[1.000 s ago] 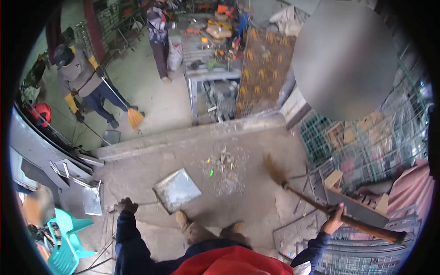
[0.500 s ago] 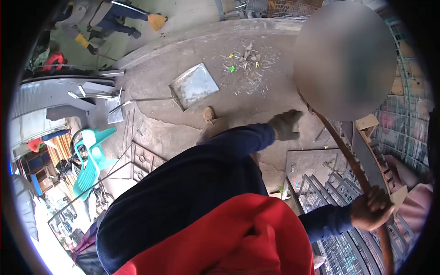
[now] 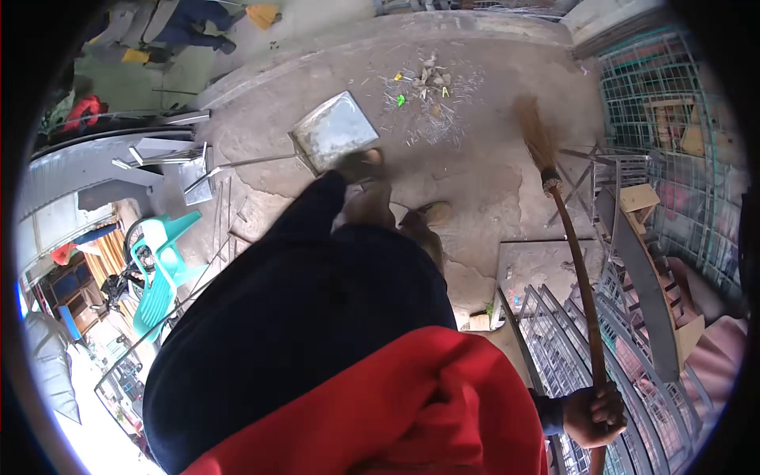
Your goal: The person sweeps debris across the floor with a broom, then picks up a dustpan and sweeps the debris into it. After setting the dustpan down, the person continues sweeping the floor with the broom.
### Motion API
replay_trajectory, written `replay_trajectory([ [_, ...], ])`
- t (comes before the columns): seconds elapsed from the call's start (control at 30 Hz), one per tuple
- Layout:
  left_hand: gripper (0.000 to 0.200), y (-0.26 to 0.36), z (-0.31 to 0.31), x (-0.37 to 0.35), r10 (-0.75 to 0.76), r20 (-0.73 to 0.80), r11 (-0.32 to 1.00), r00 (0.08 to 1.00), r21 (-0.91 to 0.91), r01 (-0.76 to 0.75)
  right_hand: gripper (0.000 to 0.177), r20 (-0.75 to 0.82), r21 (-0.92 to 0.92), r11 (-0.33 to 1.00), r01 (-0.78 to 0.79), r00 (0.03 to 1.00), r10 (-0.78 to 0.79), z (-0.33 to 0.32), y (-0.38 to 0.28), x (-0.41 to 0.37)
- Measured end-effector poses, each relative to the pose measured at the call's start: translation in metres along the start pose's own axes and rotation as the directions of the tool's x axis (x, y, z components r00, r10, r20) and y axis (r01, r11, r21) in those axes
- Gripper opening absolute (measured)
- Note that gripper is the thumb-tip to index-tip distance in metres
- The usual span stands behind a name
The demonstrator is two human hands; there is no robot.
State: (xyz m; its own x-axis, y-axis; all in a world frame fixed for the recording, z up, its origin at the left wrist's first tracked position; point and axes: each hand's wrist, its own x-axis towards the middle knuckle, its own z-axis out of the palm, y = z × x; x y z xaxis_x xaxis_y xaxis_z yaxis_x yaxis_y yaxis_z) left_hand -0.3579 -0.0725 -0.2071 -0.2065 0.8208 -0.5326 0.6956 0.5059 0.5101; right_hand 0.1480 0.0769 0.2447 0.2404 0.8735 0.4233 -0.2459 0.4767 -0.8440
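My right hand [image 3: 592,416] is bare and closed around the wooden handle of a broom [image 3: 576,261]. The broom reaches up and away from me, its straw bristles [image 3: 537,131] close over the floor to the right of the litter. My left hand [image 3: 362,165] wears a dark glove and is smeared by motion. In this view it overlaps the lower right corner of a metal dustpan [image 3: 336,133], whose long handle [image 3: 253,161] points left. A heap of litter [image 3: 431,99] lies to the right of the dustpan, with leaves, thin pale bits and a green scrap.
My shoe [image 3: 435,212] stands on the concrete floor. Metal racks and grilles [image 3: 554,340] crowd the right, below a green wire mesh [image 3: 657,95]. A turquoise plastic chair [image 3: 162,277] is at left. Another person [image 3: 186,24] works at the top left beyond a raised curb.
My left hand has swung left, from near the broom handle to the dustpan. My right hand has shifted left and toward me with the broom, whose bristles now show.
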Motion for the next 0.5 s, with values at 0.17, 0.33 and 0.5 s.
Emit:
replay_trajectory([
  [0.17,0.061,-0.242,-0.194,-0.201,-0.660,-0.412,0.702,0.628,-0.041,0.711,0.036,0.074,0.027,0.998,-0.060,0.996,0.058,0.058,0.009,0.014],
  [0.33,0.094,-0.271,-0.260,-0.257,-0.757,-0.185,0.621,0.626,0.094,0.778,0.045,0.011,-0.082,0.995,-0.051,0.999,0.052,0.169,0.050,0.014],
  [0.5,0.075,-0.373,-0.226,-0.246,-0.637,0.320,0.761,0.701,0.119,0.637,0.056,-0.096,-0.352,0.917,0.187,0.968,-0.234,0.249,0.023,0.043],
])
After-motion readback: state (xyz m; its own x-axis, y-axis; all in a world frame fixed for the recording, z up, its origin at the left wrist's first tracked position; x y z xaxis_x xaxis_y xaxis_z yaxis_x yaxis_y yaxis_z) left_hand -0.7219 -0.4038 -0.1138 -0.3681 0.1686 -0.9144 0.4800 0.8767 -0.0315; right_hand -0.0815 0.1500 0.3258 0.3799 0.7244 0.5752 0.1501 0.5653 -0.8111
